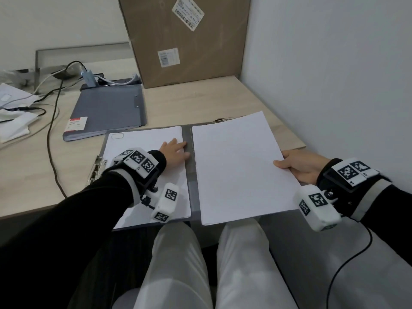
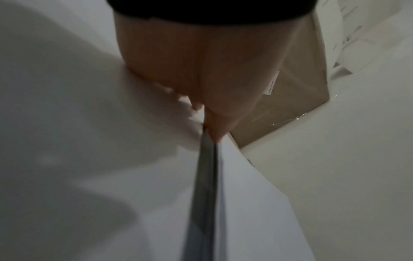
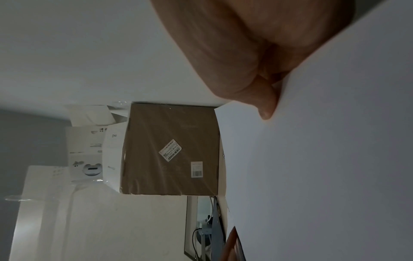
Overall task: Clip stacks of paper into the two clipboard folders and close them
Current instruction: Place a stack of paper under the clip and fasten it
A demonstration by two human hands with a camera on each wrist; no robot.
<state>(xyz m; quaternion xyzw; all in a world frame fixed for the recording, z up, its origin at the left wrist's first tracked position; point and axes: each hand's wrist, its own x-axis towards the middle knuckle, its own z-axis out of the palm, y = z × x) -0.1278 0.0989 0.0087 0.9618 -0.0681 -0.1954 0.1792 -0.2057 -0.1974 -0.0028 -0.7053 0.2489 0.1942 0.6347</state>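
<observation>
A grey clipboard folder lies open at the desk's front edge. A clipped paper stack covers its left half, with a metal clip at the left side. My left hand lies flat on that stack, fingers straight, near the spine. A second white paper stack lies over the right half, slightly tilted. My right hand pinches its right edge, thumb on top. A second grey folder lies closed further back on the left.
A large cardboard box stands against the wall behind the folders. The white wall runs close along the right. Cables and loose papers lie at the left. A power strip with plugs sits behind the closed folder.
</observation>
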